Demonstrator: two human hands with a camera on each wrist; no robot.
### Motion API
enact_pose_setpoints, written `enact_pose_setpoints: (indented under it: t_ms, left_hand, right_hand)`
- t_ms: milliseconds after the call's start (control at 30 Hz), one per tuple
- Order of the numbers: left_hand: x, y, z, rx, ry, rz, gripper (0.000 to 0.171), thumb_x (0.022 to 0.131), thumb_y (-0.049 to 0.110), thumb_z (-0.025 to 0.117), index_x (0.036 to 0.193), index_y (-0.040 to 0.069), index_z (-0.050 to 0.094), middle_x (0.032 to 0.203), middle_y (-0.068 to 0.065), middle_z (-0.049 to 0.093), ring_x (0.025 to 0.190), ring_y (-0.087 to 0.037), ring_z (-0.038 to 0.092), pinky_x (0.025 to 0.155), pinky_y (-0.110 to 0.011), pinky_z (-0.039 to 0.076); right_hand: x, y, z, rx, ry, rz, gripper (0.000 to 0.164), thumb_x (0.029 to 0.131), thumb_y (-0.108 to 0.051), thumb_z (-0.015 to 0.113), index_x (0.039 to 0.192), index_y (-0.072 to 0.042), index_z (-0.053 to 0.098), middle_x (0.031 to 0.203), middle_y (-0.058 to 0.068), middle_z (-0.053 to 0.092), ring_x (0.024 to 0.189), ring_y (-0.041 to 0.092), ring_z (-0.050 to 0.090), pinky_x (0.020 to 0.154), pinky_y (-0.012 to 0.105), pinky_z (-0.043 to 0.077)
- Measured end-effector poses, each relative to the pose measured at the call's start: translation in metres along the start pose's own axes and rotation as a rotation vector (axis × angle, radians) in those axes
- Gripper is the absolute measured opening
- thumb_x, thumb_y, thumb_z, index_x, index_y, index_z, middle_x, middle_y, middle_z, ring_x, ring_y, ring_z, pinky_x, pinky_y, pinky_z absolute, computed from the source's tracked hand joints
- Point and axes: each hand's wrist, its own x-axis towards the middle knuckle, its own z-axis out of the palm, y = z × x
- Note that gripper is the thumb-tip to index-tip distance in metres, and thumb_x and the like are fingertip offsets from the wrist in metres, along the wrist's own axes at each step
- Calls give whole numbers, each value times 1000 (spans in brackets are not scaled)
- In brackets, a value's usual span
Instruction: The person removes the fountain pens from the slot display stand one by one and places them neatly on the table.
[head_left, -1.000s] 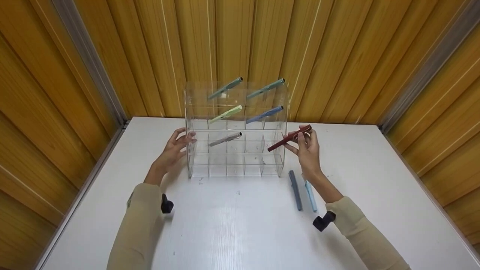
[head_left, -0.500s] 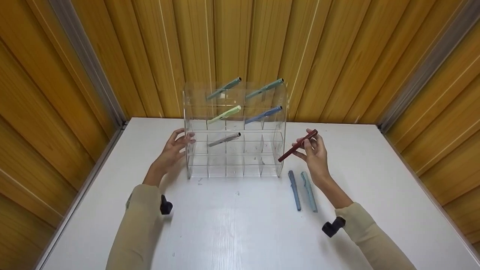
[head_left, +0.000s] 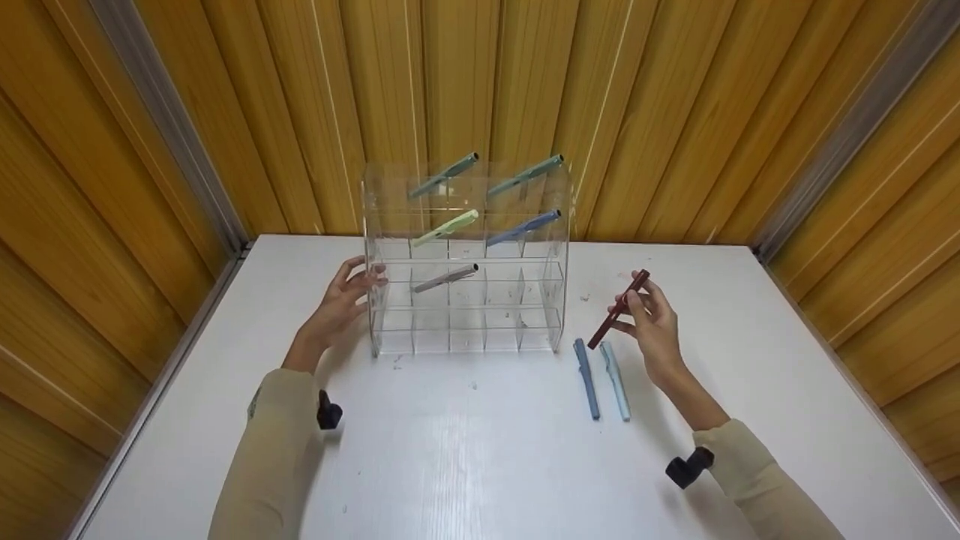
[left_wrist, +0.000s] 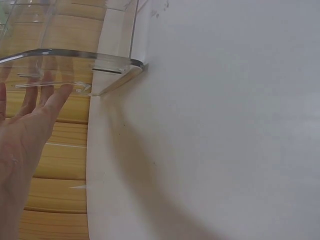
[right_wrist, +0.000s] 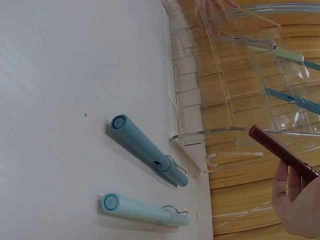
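My right hand (head_left: 656, 330) pinches a dark red pen (head_left: 619, 309) to the right of the clear acrylic pen rack (head_left: 467, 341). The pen slants, its lower end above the tops of two pens on the table: a grey-blue pen (head_left: 587, 379) and a light blue pen (head_left: 616, 381). In the right wrist view both table pens (right_wrist: 150, 152) show their clips. My left hand (head_left: 341, 304) touches the rack's left side with its fingers extended; the left wrist view shows those fingers (left_wrist: 45, 95) against the clear side panel.
Several pens lean in the rack: two teal pens (head_left: 444, 175) at the top, a light green pen (head_left: 445, 228) and a blue pen (head_left: 523, 228) below, and a greyish pink pen (head_left: 445, 278) lower. Yellow wood-look walls (head_left: 457, 82) enclose the white table (head_left: 450, 465).
My right hand has moved right and toward me with the dark red pen, away from the rack's right side. My left hand has stayed at the rack.
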Motion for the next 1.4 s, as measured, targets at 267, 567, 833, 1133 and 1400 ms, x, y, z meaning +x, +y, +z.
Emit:
enact_pose_setpoints:
  t_ms: [267,567,833,1133,1400]
  left_hand:
    - [0,-2,-1,3,-1,-2,55,107,21,55,153,16,26,164,-15,34,152,-31,33,128,-55,21]
    - [0,2,-1,9,6,3,57,106,23,56,154,17,26,166,-16,32,153,-30,33,128,-56,19]
    - [1,1,-2,34,1,-13,58,106,26,57,154,19,25,166,-11,34,154,-29,32,129,-56,17]
    - [-1,0,-2,16,-11,9,54,107,25,56,152,19,28,166,-16,32,153,-30,32,129,-56,18]
    - [-1,-1,-1,18,-5,18,53,107,24,55,152,19,28,164,-15,35,152,-30,34,128,-56,20]
  right_hand:
    - [-7,12,-21,-31,22,50,48,107,-24,53,151,-11,41,98,-7,66,90,6,70,79,24,62]
    - [-10,17,-39,-50,28,77,57,105,-27,57,155,-8,37,92,-11,68,84,6,71,75,24,62]
    - [-8,28,-53,-155,35,116,60,102,-28,64,155,-10,43,92,-15,66,82,2,69,71,22,62]
    - [-7,37,-68,-278,13,157,61,99,-31,68,151,-7,49,88,-15,64,77,0,68,68,24,62]
    - [-9,43,-74,-455,-24,92,54,98,-30,71,142,-3,59,91,-6,68,71,2,69,63,27,63]
